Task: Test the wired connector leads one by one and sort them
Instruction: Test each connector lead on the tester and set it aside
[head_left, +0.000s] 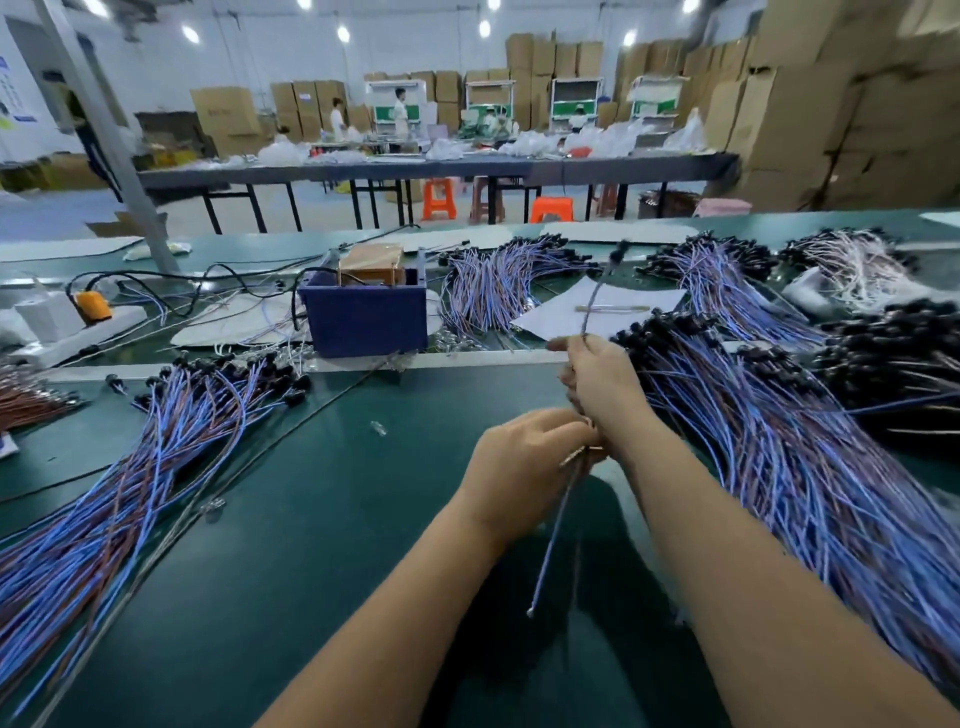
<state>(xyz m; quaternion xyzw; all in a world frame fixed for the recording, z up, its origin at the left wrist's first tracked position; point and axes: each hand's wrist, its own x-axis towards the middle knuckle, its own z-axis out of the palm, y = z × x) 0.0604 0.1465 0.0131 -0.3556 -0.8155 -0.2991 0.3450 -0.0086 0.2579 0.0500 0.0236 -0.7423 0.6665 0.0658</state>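
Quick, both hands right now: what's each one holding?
Left hand: pinching the lower part of a blue lead.
Right hand: gripping the same lead higher up, its black connector end sticking upward.

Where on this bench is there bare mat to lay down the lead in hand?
Bare green mat lies between the left pile of blue-brown leads and the left hand. Crowded: the right heap of blue leads and around the blue plastic box.
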